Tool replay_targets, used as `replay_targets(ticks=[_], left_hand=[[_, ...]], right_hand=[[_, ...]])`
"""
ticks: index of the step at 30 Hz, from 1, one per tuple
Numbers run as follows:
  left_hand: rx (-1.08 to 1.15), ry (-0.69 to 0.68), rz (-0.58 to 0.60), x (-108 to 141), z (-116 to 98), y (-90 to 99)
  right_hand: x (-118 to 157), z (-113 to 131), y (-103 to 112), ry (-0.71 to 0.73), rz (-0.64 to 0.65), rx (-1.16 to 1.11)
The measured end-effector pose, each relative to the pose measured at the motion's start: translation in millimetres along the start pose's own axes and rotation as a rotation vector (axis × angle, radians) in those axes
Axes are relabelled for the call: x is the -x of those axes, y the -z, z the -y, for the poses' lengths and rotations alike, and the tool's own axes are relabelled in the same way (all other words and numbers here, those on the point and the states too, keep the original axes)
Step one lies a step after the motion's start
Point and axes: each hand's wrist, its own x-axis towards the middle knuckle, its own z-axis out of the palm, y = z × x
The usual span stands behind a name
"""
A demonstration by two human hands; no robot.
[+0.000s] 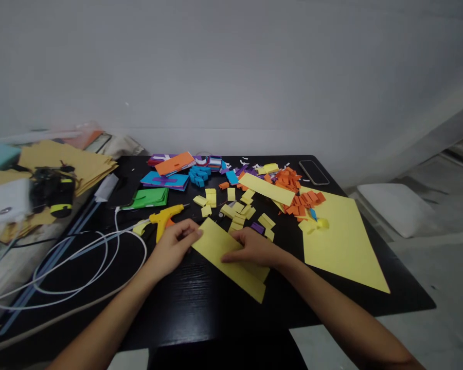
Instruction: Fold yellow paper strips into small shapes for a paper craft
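Note:
A folded yellow paper strip (231, 261) is held above the black table between my two hands. My left hand (175, 244) pinches its upper left corner between thumb and fingers. Closed on its right side is my right hand (250, 247), the thumb lying over the front face and the fingers behind. Part of a second yellow layer shows under the right thumb. Just beyond lie several small folded yellow paper pieces (237, 213) and a purple piece (257, 227). A yellow glue gun (164, 218) rests beside my left hand.
A large yellow sheet (341, 246) covers the table's right side, near orange folded pieces (303, 203) and a phone (314, 172). Blue (165, 180), green (148, 198) and orange paper stacks (175, 163) sit at the back left. White cables (106, 246) loop across the left.

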Motion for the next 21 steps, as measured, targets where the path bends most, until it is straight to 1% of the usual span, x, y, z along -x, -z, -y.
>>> replay_targets(ticks=[2,5,8,9,10,11,12,13,15,18,21], left_hand=[[0.012,0.03,-0.069,8.4,2.9,7.8],[0.023,0.112,-0.114,24.7,11.0,13.1],[-0.01,0.172,-0.142,42.6,19.0,14.1],[-0.033,0.182,-0.149,48.5,21.5,14.2],[-0.053,0.192,-0.161,54.1,24.2,14.3],[-0.074,0.205,-0.17,59.5,27.1,14.3],[-0.101,0.22,-0.188,64.5,30.2,14.3],[-0.124,0.234,-0.204,69.0,33.4,14.2],[-0.165,0.25,-0.223,76.1,39.1,13.9],[-0.266,0.243,-0.244,81.4,43.8,14.3],[-0.42,0.198,-0.24,82.1,43.1,15.7]], right_hand=[[6.2,8.1,10.5,0.028,-0.005,0.143],[14.0,14.9,23.8,0.093,-0.033,0.387],[19.7,13.3,24.9,0.14,-0.117,0.551],[21.4,11.1,21.3,0.179,-0.152,0.593],[22.9,8.3,15.7,0.25,-0.196,0.638],[24.2,5.0,8.5,0.349,-0.25,0.704],[25.4,1.3,0.1,0.445,-0.275,0.764],[26.4,-2.5,-8.9,0.526,-0.282,0.804],[27.5,-10.4,-26.3,0.625,-0.255,0.85],[27.6,-22.1,-44.7,0.652,-0.248,0.971],[26.8,-31.4,-52.2,0.653,-0.233,1.068]])
